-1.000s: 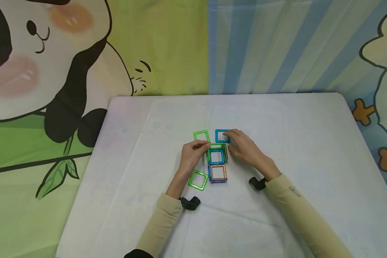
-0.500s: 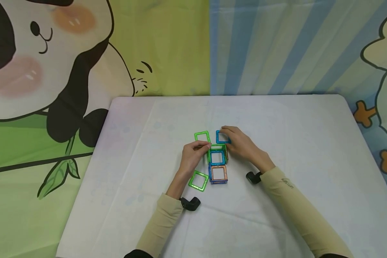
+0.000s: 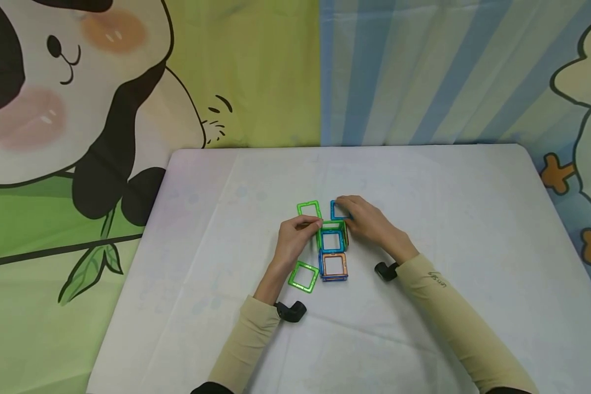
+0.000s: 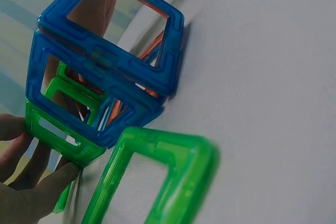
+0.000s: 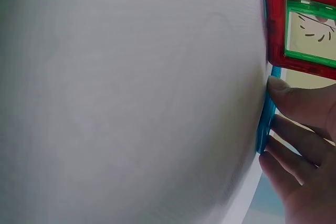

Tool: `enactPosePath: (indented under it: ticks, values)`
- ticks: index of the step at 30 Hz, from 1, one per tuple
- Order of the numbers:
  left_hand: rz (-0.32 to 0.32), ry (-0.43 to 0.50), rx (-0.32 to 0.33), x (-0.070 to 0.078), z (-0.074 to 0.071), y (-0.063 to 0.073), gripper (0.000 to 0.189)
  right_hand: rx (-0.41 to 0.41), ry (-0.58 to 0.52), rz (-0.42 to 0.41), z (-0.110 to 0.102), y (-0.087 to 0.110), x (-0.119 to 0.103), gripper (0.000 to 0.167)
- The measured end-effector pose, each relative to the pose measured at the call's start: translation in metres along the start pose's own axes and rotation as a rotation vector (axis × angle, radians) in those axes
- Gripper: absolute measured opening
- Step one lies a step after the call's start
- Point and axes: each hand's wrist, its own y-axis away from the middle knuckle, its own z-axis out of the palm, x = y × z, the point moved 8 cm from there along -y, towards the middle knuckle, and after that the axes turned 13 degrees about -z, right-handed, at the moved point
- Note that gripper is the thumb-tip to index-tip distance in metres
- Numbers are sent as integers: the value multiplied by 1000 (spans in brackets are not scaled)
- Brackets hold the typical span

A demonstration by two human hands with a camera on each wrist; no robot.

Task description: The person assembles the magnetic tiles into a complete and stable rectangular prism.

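Observation:
Square magnetic tiles are joined into a small standing structure, with a blue tile (image 3: 331,232) and an orange tile (image 3: 345,264) facing up. My left hand (image 3: 294,238) is at its left side, thumb and fingertips holding the edges of a green tile (image 4: 86,157) in the wall. At the far end, my right hand (image 3: 373,221) grips a flat blue tile (image 5: 266,124) by its edges, thumb beside a red tile (image 5: 275,30) of the structure. In the head view this hand partly covers that blue tile. The tabletop lies just under it.
One loose green tile (image 3: 300,287) lies near the front left of the structure. Another green tile (image 3: 308,203) is at its back left, partly behind the left hand. The white table (image 3: 423,180) meets a cartoon-printed backdrop (image 3: 256,71) at its far edge.
My right hand has shifted slightly left, and its fingers now lie farther over the flat blue tile. The left hand keeps its place, and the structure looks unchanged.

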Motion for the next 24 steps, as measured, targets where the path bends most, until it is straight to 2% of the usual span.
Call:
enactPosePath:
  ticks: [10,17,24]
  values:
    - [-8,-7,6,-1,0,-1,20,1,90,36,-11,11,-1,51]
    - [1,-7,7,-1,-1,-3,20,-6,106,77,-17,24,-3,61]
    - [-2,7,-6,-2,-1,-3,19,22,117,79,-20,37,-10,67]
